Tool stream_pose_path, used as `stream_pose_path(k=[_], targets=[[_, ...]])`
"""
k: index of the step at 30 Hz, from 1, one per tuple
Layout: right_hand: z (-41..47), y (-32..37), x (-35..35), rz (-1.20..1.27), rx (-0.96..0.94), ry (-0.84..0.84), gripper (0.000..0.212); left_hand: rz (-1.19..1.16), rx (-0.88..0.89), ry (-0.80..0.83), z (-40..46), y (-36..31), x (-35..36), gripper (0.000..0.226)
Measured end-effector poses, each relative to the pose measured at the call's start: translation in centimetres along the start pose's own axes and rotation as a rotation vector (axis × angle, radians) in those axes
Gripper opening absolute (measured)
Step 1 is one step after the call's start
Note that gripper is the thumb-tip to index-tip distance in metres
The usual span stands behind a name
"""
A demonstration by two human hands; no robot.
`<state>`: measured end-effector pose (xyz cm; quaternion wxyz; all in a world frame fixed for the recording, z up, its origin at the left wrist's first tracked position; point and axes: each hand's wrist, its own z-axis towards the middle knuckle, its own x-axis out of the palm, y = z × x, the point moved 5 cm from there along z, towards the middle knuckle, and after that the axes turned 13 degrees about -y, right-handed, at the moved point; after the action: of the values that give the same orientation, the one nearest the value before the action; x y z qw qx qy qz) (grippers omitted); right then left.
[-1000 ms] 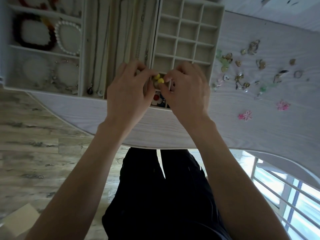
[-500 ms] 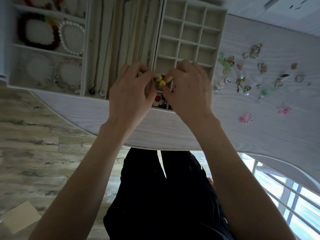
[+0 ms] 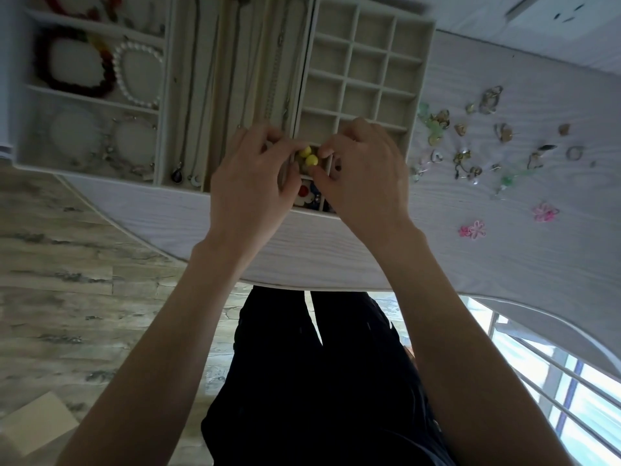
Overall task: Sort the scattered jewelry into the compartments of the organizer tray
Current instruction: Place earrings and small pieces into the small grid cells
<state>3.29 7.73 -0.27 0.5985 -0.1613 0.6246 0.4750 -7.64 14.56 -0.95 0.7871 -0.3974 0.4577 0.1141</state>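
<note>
Head view: the left hand and right hand meet over the near grid cells of the organizer tray; both pinch the yellow bead earrings, which sit between the fingertips, directly above an open cell; the scattered jewelry lies on the desk nearer the right hand; against half a second ago, the hands and beads have barely shifted.

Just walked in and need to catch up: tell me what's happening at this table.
A person is sorting jewelry into an organizer tray. Both hands, left hand and right hand, are together over a small compartment near the tray's front edge, handling a pair of yellow bead pieces. Bracelets and necklaces are already in the tray. Many small pieces lie scattered on the table to the right.
</note>
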Motion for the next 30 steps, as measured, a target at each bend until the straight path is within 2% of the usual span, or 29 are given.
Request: stream_pose_path(k=[3, 8, 10, 12, 16, 20, 25, 30], targets=[[-0.2, -0.3, -0.8, 0.067, 0.050, -0.023, 0.013, -0.041, -0.038, -0.001, -0.2, -0.1, -0.3, 0.025], [-0.4, -1.3, -3.8, 0.200, 0.035, -0.219, 0.013, -0.222, -0.111, -0.037, -0.6, -1.8, -1.1, 0.029], [-1.0, -2.2, -5.5, 0.188, 0.015, -0.283, 0.014, -0.266, -0.066, -0.086, -0.5, -3.5, -1.3, 0.025], [-2.3, -4.4, -6.7, 0.115, 0.063, -0.295, 0.013, -0.272, 0.049, -0.069, -0.4, -6.4, -0.4, 0.022], [-5.2, -10.8, -7.1, 0.001, 0.254, -0.196, 0.017, -0.140, 0.327, 0.135, 0.3, -11.7, 5.0, 0.023], [-6.0, -16.3, -8.3, -0.020, 0.367, -0.195, 0.018, -0.034, 0.325, 0.214, 2.9, -13.4, 9.5, 0.027], [-2.5, -20.1, -8.2, 0.001, 0.335, -0.234, 0.023, 0.084, 0.274, 0.178, 6.1, -14.4, 12.1, 0.025], [2.1, -20.4, -7.2, -0.014, 0.173, -0.199, 0.033, 0.181, 0.265, 0.125, 6.8, -14.0, 12.9, 0.022]])
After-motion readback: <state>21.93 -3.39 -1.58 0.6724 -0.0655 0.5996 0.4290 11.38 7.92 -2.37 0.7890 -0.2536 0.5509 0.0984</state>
